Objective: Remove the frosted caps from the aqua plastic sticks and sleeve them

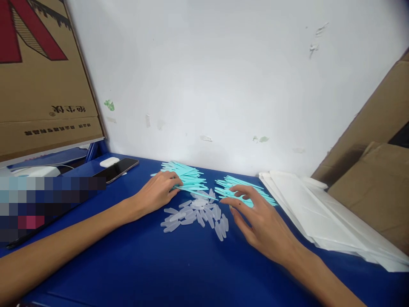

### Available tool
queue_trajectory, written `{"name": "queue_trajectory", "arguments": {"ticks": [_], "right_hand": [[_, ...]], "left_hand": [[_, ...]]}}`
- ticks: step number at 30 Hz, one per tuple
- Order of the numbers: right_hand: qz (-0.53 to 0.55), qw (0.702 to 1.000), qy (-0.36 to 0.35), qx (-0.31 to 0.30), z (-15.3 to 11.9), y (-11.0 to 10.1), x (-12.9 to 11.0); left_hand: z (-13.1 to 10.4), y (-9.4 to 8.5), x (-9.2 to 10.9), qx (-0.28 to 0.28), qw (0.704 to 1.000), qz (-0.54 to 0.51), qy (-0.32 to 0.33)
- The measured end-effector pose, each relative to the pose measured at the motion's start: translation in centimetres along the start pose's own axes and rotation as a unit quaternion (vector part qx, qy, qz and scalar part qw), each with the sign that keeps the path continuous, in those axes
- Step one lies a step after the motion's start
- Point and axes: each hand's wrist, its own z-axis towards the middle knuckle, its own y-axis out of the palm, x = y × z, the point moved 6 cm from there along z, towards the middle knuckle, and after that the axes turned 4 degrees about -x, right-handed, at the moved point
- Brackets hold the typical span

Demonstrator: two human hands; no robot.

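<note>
My left hand point(161, 189) is closed, with thumb and fingertips pinching one end of a thin turquoise stick point(200, 194). The stick points right, over small translucent sleeve-like pieces point(191, 213) scattered on the blue table. Close to the stick's far end is my right hand point(255, 215), its thumb and index finger apart; I see nothing held in it. Behind my left hand lies a pile of turquoise sticks point(187, 172). A second pile of turquoise sticks point(258, 194) lies beyond my right hand and is partly covered by its fingers.
Flat white bags or sheets point(294, 204) are stacked at the right, beside brown cardboard point(373, 192). At the left are a phone point(119, 169), a white case point(109, 162) and a large printed carton point(47, 85). A white wall point(204, 85) stands behind the blue table point(179, 268).
</note>
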Motion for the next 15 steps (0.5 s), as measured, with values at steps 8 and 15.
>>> {"name": "queue_trajectory", "arguments": {"ticks": [8,15], "right_hand": [[0.010,1.000,-0.006,-0.007,0.0,-0.1,-0.2],[0.008,1.000,-0.003,-0.007,-0.2,-0.2,0.1]], "left_hand": [[0.3,-0.7,-0.6,0.008,1.000,-0.007,-0.011],[0.2,-1.9,-1.2,0.042,0.998,-0.024,-0.041]]}}
